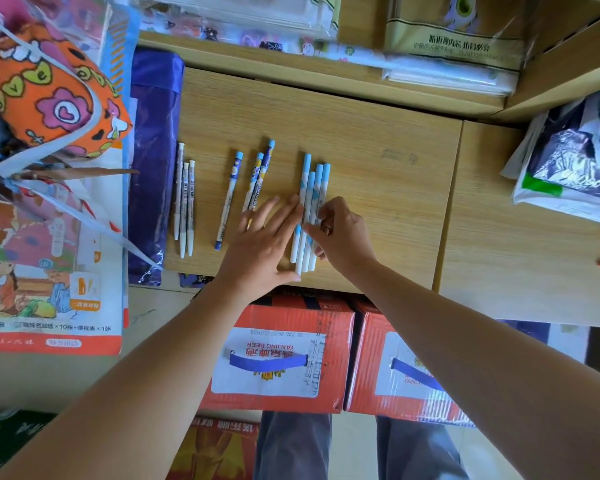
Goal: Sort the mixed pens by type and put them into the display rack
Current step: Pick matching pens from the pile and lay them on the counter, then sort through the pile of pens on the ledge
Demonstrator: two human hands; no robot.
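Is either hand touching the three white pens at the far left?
No, both the left hand and right hand are at the light-blue pens, while the white pens lie untouched well to their left.

A light wooden tabletop (378,174) carries the pens in three lots, all lying roughly lengthwise away from the front edge. Towards the left, three white pens (184,199) lie side by side, touching. Near the middle are three dark-blue patterned pens (258,178) with pale blue ends, one lying apart to the left of the other two. Right of them is a tight cluster of light-blue pens (314,188), their lower ends near the front edge. A purple plastic-wrapped pack (155,161) lies along the table's left edge, just beside the white pens
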